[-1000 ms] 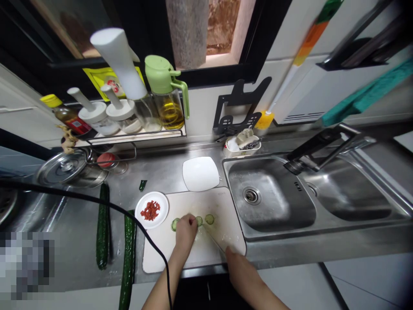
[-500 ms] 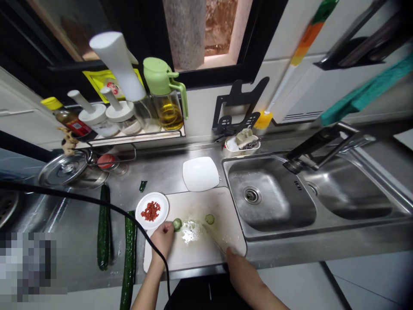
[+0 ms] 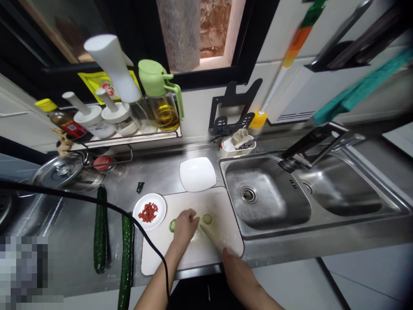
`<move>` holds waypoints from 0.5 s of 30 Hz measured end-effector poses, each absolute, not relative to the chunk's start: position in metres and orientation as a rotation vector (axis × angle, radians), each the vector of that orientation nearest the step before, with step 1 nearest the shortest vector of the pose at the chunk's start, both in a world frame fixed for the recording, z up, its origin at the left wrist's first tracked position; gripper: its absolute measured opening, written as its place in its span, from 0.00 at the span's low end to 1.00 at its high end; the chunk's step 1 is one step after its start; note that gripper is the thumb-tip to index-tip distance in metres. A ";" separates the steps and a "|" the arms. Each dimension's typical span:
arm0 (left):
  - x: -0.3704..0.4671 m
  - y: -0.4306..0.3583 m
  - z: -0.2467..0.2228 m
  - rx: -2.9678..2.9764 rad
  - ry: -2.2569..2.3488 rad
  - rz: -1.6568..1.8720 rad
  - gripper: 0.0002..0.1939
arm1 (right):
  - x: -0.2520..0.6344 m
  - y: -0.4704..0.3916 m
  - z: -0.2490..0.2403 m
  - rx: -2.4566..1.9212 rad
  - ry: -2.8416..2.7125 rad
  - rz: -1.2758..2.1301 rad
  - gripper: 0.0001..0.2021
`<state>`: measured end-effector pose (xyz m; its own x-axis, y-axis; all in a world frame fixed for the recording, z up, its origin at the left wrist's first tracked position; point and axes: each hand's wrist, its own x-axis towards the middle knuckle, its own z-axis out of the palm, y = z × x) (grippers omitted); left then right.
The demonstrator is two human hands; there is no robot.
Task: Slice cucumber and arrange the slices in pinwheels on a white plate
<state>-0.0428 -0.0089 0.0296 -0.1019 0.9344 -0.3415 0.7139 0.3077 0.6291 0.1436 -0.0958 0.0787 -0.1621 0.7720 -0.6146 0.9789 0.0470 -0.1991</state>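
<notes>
On the pale cutting board (image 3: pixel 158 254), my left hand (image 3: pixel 185 228) reaches to the middle with its fingers bent together. What they hold, if anything, is too small to make out. A cucumber slice (image 3: pixel 172 225) lies just left of that hand, and another cucumber slice (image 3: pixel 207 219) lies to its right. My right hand (image 3: pixel 237 269) grips a knife (image 3: pixel 211 234) at the board's lower right, the blade angled up and left with its tip close to my left fingers. A white plate of chopped red bits (image 3: pixel 164 215) rests at the board's upper left corner.
Two whole cucumbers, one further left (image 3: pixel 100 232) and one nearer (image 3: pixel 126 258), lie left of the board. Behind it is a square white plate (image 3: pixel 198 174). A double sink (image 3: pixel 267 228) is on the right. A black cable (image 3: pixel 142 232) crosses in front of the view.
My left hand has moved right from beside the left cucumber slice to the middle of the board, near the knife tip. My right hand keeps its hold on the knife.
</notes>
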 end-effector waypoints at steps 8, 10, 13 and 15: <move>-0.005 0.014 0.021 1.453 1.867 0.143 0.03 | 0.135 -0.097 0.085 1.703 1.944 -0.770 0.25; -0.003 0.015 0.020 1.446 1.867 0.143 0.04 | 0.135 -0.099 0.081 1.729 1.956 -0.739 0.24; -0.003 0.015 0.020 1.433 1.853 0.151 0.04 | 0.136 -0.099 0.080 1.745 1.941 -0.738 0.23; -0.003 0.014 0.020 1.425 1.837 0.163 0.04 | 0.135 -0.098 0.082 1.725 1.921 -0.763 0.23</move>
